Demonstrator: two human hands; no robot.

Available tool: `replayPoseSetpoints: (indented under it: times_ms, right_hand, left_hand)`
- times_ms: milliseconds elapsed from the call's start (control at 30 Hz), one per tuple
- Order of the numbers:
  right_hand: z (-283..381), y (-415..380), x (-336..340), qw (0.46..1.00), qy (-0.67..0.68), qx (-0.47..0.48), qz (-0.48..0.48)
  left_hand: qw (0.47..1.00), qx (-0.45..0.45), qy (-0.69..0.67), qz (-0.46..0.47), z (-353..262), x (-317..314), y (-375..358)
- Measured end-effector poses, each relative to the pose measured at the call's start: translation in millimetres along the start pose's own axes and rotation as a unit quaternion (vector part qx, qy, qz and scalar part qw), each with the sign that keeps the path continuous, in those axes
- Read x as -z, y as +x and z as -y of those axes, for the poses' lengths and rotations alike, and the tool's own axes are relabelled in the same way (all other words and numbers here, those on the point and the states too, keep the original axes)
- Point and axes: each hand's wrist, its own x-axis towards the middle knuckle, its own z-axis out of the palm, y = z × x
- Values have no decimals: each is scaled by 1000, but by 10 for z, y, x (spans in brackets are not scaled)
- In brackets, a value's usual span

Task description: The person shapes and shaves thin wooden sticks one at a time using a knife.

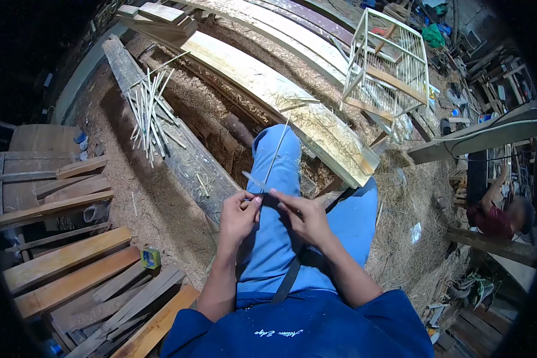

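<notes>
A thin wooden stick point(276, 154) slants up and away over the blue-trousered knee, its lower end between my hands. My left hand point(240, 218) is closed in a pinch at that lower end. Pointing up and left across the stick is a short pale blade point(254, 179), apparently a knife's. My right hand point(307, 221) is closed around its base, with the handle mostly hidden by the fingers. A loose heap of similar thin sticks point(149, 116) lies on a weathered plank point(188, 158) to the left.
A long pale board point(250, 74) strewn with shavings runs beyond my knees. A slatted wooden cage point(394, 77) stands at the upper right. Cut planks point(71, 256) and a small yellow-green box point(150, 258) are at left. Another person point(501, 218) is at far right.
</notes>
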Motion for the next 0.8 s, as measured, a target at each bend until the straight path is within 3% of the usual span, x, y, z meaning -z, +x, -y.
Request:
replayPoseSetpoints:
  times_ms: [133,433,533,800]
  right_hand:
    - [62,-56,-23,992,-123,22,23]
    - [192,-77,-77,978,-208,4,21]
    - [96,-92,-101,977,-210,-9,-21]
    - [0,-61,-67,974,-221,-40,-25]
  left_hand:
    - [999,-18,28,-16,64,-4,51]
    - [998,-35,6,-59,163,-24,-97]
    - [998,-22,7,-66,134,4,-227]
    - [998,-3,-25,-56,306,250,-601]
